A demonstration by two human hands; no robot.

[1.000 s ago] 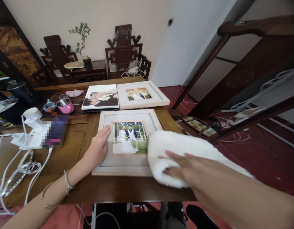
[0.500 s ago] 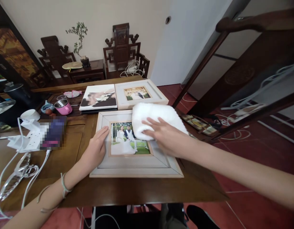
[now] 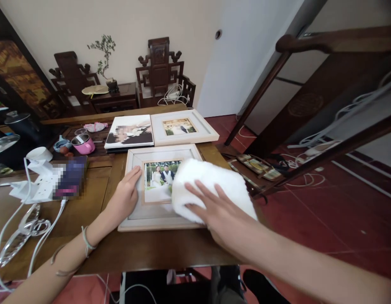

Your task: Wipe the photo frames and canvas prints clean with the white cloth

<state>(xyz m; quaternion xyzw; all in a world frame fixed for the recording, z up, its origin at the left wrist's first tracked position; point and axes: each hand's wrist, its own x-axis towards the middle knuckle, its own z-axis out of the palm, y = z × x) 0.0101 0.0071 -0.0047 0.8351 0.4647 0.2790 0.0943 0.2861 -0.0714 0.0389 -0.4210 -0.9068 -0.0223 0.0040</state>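
A light-coloured picture frame [image 3: 182, 152] with a photo of two people outdoors lies flat near the table's front edge. My left hand [image 3: 127, 192] grips its left side, fingers together over the border. Under my right hand [image 3: 211, 202] is a folded, fluffy white towel [image 3: 227, 177], pressed onto the frame's lower right part. The right fingers are somewhat spread over the towel and hold it from above. The towel hides the frame's right side and lower right corner, and part of the photo.
Behind lie a second picture frame [image 3: 203, 122] and a photo panel [image 3: 130, 142]. At left are a pink mug [image 3: 84, 147], a white power strip [image 3: 41, 185] with cables, and a clear hair clip [image 3: 20, 236]. A dark wooden chair [image 3: 255, 97] stands at right.
My right hand has moved the towel down from the frame's upper right to its lower right, uncovering the top right corner. The left hand stays on the left side. The view has shifted slightly.
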